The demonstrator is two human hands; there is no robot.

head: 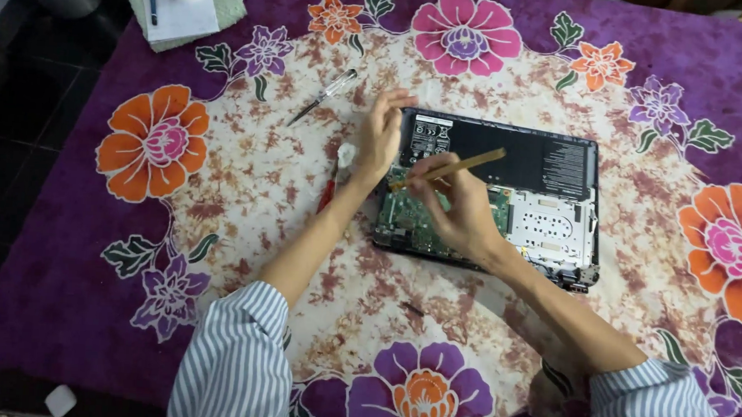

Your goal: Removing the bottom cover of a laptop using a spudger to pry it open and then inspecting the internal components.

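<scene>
Presently, my right hand (458,208) grips a wooden brush handle (449,168) over the opened laptop (554,216). My left hand (382,134), fingers loosely curved and holding nothing, steadies its left edge on the floral cloth (247,186).

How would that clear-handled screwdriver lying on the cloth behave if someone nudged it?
The screwdriver looks slim and round, so it would probably roll a little, though the soft flowered cloth should slow it. It seems stiff and light for its length. The clear handle may be somewhat slippery.

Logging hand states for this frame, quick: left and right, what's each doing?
Left hand: open, resting on the opened laptop at its left edge.
Right hand: closed on a thin wooden-handled tool.
</scene>
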